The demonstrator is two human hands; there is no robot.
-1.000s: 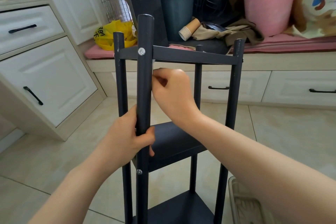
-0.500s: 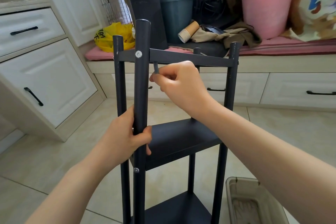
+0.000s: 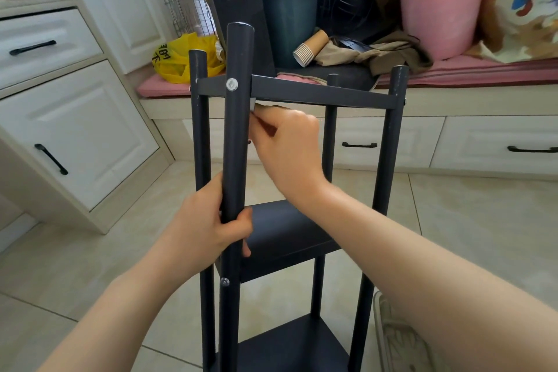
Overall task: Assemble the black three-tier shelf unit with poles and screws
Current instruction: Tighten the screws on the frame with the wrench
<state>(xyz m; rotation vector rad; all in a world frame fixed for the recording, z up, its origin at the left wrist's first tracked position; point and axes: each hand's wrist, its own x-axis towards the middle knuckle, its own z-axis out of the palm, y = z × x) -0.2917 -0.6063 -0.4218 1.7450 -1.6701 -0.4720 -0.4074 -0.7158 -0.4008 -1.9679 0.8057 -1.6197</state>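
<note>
At centre: black shelf unit [image 3: 317,93], upright. Left hand [image 3: 208,229], 7 o'clock, fingers wrapped round near pole [image 3: 237,145]. Right hand [image 3: 290,142], 3 o'clock of pole, fingertips pinching small grey tool [image 3: 253,105] below top screw [image 3: 232,84].

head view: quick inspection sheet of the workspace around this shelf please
surface: beige tiled floor, grout lines visible
job's things: black shelf unit upright, three tiers fitted; screw seated in front pole at top tier
clutter: yellow bag, paper cups, dark bin, pink tub on the bench
grippers: left hand grips front pole; right hand pinches small grey tool beside it, under top tier
cables: dark cords tangled behind the bin
surroundings: white drawers left, more under the bench
</note>
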